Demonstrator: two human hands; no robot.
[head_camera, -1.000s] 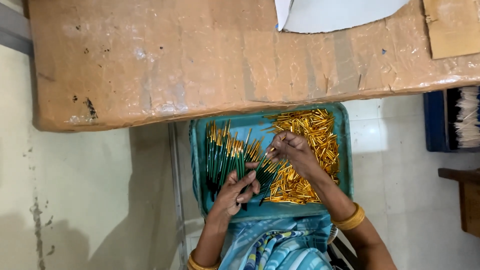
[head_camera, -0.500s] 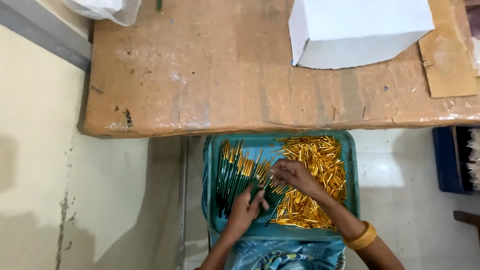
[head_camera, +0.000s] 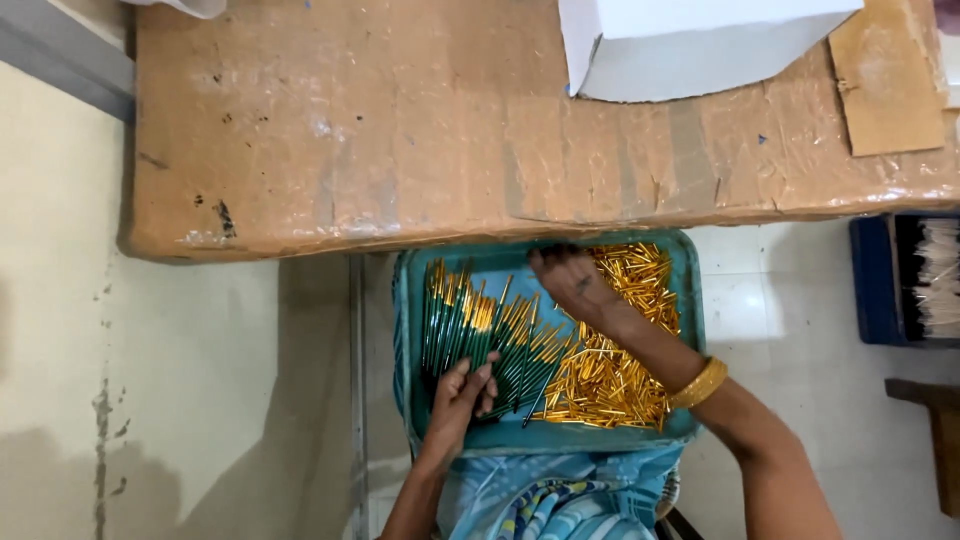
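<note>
In the teal tray (head_camera: 690, 300), our left hand (head_camera: 458, 400) presses green pens (head_camera: 470, 335) flat, fingers together, while our right hand (head_camera: 572, 283) curls over gold caps (head_camera: 610, 375).

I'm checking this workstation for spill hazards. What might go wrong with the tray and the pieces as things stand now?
The teal tray seems to rest on the person's lap, below the table edge, so a shift might tip it. The loose gold pieces are heaped near the rim and may slide out. The left hand lies on the green sticks while the right hand reaches across, which might scatter them.
</note>
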